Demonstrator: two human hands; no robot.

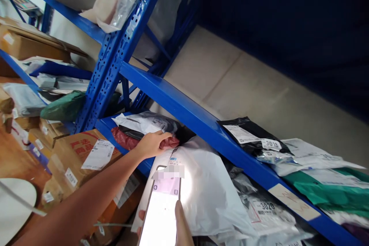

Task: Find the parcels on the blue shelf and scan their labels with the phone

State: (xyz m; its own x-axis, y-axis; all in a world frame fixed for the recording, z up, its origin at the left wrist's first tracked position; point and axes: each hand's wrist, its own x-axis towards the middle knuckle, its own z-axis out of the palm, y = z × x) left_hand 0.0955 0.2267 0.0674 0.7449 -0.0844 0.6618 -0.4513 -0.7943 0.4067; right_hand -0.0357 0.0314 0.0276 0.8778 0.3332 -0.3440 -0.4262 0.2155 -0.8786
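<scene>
My left hand (152,144) reaches into the lower shelf bay and its fingers close on the top edge of a large white plastic parcel bag (207,192), right beside a dark red parcel (127,141). At the bottom of the view my right hand (182,226) holds a phone (162,211) with a bright lit screen, the thumb lying along its right edge. The phone's light falls on the white bag.
Blue steel shelving (173,100) crosses the view, with an upright post (115,50). Labelled parcels lie on the upper shelf, one black (248,132) and one green (325,192). Cardboard boxes (83,157) stack at left, and a grey-white bag (150,122) lies behind my left hand.
</scene>
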